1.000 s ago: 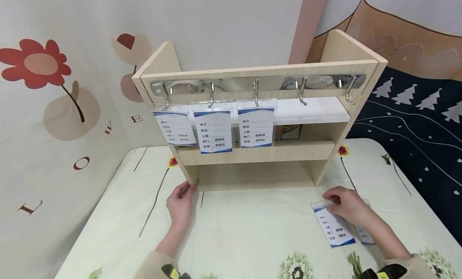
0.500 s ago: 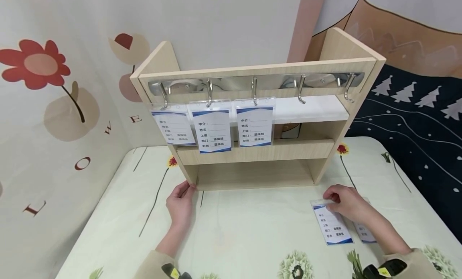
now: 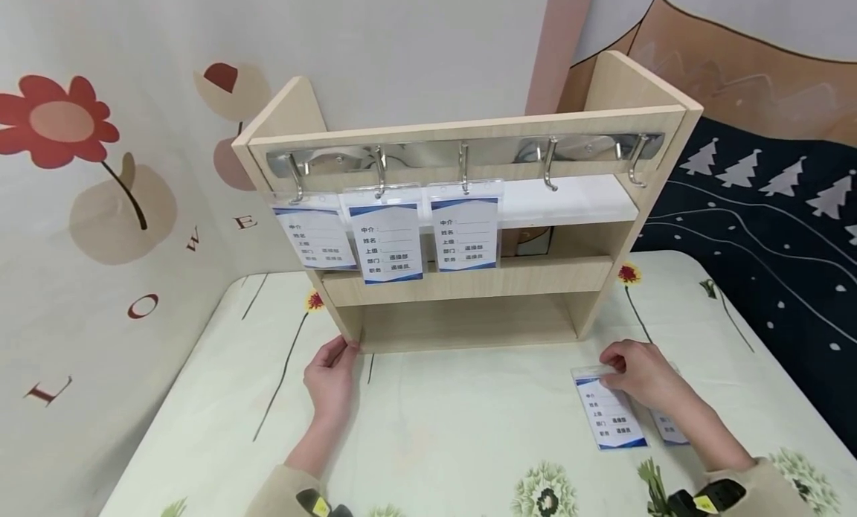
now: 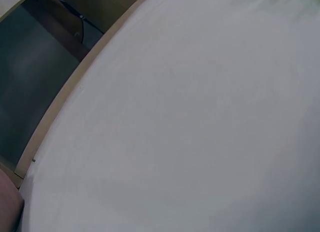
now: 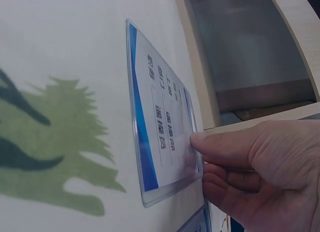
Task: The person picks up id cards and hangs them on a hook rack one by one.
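Observation:
A light wooden shelf (image 3: 469, 275) stands on the table, with a metal strip of hooks across its upper front. Three clear badge holders, a left one (image 3: 320, 238), a middle one (image 3: 387, 238) and a right one (image 3: 465, 234), hang from the left three hooks. My left hand (image 3: 329, 379) grips the shelf's lower left front corner between thumb and fingers. At the right, my right hand (image 3: 646, 376) pinches the top end of another badge holder (image 5: 160, 127), thumb on its face and fingers curled underneath. A further badge holder (image 3: 669, 428) lies partly hidden beneath that wrist.
The two right hooks, an inner hook (image 3: 550, 164) and an outer hook (image 3: 637, 160), hold nothing. A pale flowered cloth (image 3: 442, 428) covers the table. Behind are a white patterned curtain (image 3: 402, 56) and a dark cloth with trees (image 3: 750, 219).
The view has shifted slightly. The lower end of the badge holder in my right hand has moved a little up and left. My left hand stays at the shelf corner.

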`<state>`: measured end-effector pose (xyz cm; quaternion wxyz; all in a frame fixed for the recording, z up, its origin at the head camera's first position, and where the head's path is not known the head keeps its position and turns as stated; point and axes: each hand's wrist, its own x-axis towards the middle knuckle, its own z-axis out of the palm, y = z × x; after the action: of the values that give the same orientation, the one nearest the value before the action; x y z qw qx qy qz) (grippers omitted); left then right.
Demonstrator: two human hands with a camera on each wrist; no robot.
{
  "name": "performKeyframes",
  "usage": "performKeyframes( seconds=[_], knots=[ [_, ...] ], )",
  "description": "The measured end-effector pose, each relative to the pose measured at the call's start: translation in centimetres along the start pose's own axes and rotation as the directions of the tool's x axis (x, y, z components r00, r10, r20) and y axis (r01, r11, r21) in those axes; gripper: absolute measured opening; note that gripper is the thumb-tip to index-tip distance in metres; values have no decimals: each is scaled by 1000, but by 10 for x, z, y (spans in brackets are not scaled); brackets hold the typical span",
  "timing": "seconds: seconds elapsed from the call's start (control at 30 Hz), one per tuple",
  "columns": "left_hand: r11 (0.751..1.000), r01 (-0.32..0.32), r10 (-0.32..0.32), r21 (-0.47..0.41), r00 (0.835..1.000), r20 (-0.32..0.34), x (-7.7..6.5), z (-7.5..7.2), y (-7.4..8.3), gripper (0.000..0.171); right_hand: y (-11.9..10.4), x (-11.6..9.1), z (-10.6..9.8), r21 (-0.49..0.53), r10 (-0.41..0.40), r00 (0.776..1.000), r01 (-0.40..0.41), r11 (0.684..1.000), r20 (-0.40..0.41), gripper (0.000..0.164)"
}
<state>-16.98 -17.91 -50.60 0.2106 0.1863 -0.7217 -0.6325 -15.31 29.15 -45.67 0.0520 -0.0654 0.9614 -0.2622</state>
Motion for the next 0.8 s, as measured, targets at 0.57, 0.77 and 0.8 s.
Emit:
performKeyframes(
  seconds=[0.57,0.77,0.8],
  knots=[
    [999,12,-13,43,1000,10,-4,0,0,28,-5,3,-6,-47,1,998,2,999,68,25],
    [998,4,-5,59,1000,16,-1,-1,0,28,-3,4,-7,-23,-10,997,11,1000,70,25],
    [998,5,-6,61,1000,15,-1,-1,-1,28,-2,4,-6,-20,-13,997,14,1000,73,25]
  ],
)
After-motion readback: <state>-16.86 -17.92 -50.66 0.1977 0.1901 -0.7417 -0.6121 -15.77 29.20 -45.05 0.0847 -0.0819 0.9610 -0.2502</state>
